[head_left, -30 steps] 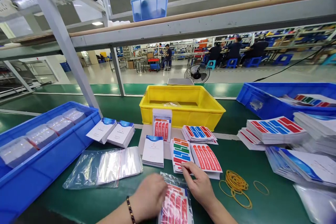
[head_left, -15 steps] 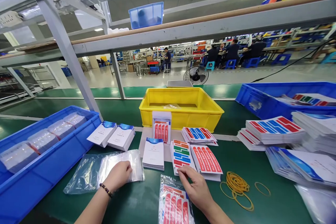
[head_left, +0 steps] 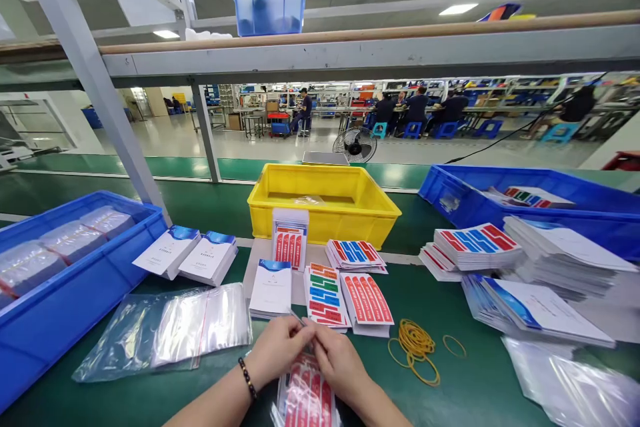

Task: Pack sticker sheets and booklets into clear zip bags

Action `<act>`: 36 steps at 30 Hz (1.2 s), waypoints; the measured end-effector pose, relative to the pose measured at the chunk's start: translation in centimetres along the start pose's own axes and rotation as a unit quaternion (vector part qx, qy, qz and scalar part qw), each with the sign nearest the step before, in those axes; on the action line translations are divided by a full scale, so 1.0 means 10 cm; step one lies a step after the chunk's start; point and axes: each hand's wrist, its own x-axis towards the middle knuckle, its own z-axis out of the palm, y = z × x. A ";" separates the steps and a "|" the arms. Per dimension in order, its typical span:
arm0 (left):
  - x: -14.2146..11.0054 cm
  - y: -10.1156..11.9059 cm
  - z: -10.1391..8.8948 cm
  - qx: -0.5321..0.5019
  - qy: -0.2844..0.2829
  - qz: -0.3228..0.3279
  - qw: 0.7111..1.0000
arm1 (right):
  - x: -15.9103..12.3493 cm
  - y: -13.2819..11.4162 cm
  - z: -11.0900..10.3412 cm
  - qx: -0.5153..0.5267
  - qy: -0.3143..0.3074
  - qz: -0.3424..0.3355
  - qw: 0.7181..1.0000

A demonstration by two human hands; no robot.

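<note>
My left hand (head_left: pixel 277 350) and my right hand (head_left: pixel 343 363) meet at the upper end of a clear plastic bag (head_left: pixel 307 400). The fingers of both are pinched on its top edge. Inside the bag are sheets of red and white stickers. Just beyond my hands lie a stack of white booklets (head_left: pixel 271 288), a stack of multicoloured sticker sheets (head_left: pixel 326 295) and a stack of red sticker sheets (head_left: pixel 367 300). Flat clear bags (head_left: pixel 200 323) lie to the left of my left hand. Yellow rubber bands (head_left: pixel 416 343) are right of my right hand.
A yellow bin (head_left: pixel 325 213) stands behind the stacks. Blue bins hold wrapped bundles on the left (head_left: pixel 95 287) and printed sheets on the right (head_left: pixel 540 213). More booklets (head_left: pixel 545 310) and sticker stacks (head_left: pixel 475 247) are piled at right. A shelf beam (head_left: pixel 350 53) crosses overhead.
My left hand has left the pile of flat clear bags and come right to join my right hand at the filled bag's top. My view has turned slightly right.
</note>
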 end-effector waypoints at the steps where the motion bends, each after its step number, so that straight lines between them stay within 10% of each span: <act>1: 0.05 -0.03 0.02 -0.048 0.001 -0.023 0.999 | -0.01 0.01 0.00 -0.032 0.002 -0.012 0.999; 18: 0.08 -0.24 0.05 -0.078 -0.015 0.028 0.996 | 0.02 -0.04 -0.01 0.048 -0.006 0.072 0.996; 26: 0.08 -0.27 0.11 -0.085 -0.020 -0.005 0.996 | 0.02 -0.01 -0.09 -0.168 0.161 -0.002 0.973; 36: 0.06 -0.18 -0.10 -0.087 0.060 0.027 0.994 | -0.02 -0.10 -0.18 -0.109 0.008 -0.083 0.990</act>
